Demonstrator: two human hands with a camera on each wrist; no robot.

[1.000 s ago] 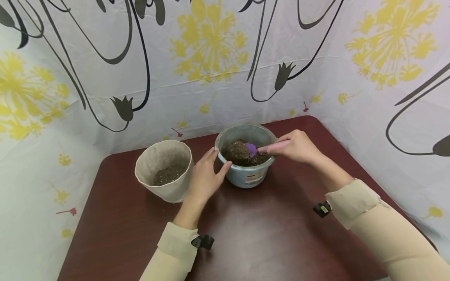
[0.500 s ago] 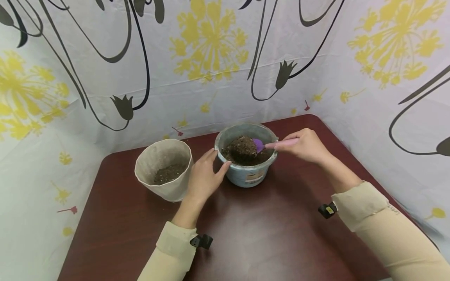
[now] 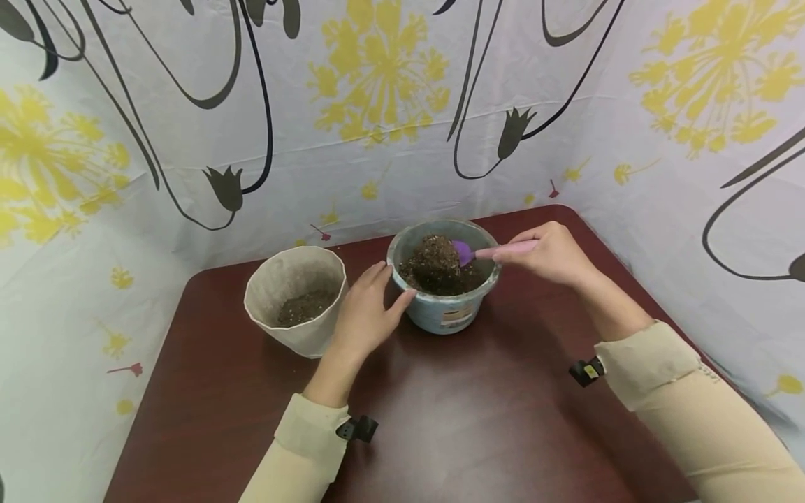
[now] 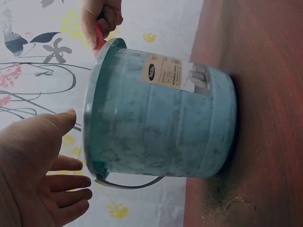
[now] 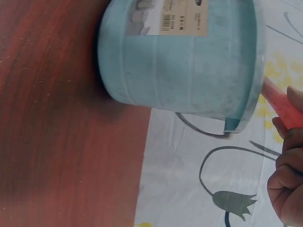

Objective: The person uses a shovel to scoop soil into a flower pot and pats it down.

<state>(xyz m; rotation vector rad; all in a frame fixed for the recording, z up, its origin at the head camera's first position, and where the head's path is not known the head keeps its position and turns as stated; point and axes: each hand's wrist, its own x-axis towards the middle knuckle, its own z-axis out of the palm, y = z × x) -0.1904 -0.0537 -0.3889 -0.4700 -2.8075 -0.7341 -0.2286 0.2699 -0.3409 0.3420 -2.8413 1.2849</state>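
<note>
My right hand [image 3: 553,253] grips the pink handle of a small garden trowel [image 3: 464,253] with a purple blade. A heap of dark soil [image 3: 437,255] sits on the blade, over the blue bucket [image 3: 443,314]. More soil lies inside the bucket. At the bucket's left side is my left hand [image 3: 367,314], its fingers spread and loosely extended, thumb and fingertips at the rim. In the left wrist view this hand [image 4: 42,165] is beside the rim and holds nothing. The right wrist view catches my right fist [image 5: 289,170] around the handle, with the blade hidden behind the bucket wall.
A pale faceted flowerpot [image 3: 264,314] with some soil at its bottom stands left of the bucket, close to my left hand. Both stand on a dark red wooden table [image 3: 453,412]. Flower-patterned sheeting [image 3: 390,175] rises behind the table. The bucket's thin handle [image 4: 137,186] hangs down.
My right hand has moved to the right and slightly up. The trowel's soil heap has risen with it and shows more fully above the bucket's soil. My left hand stays almost still.
</note>
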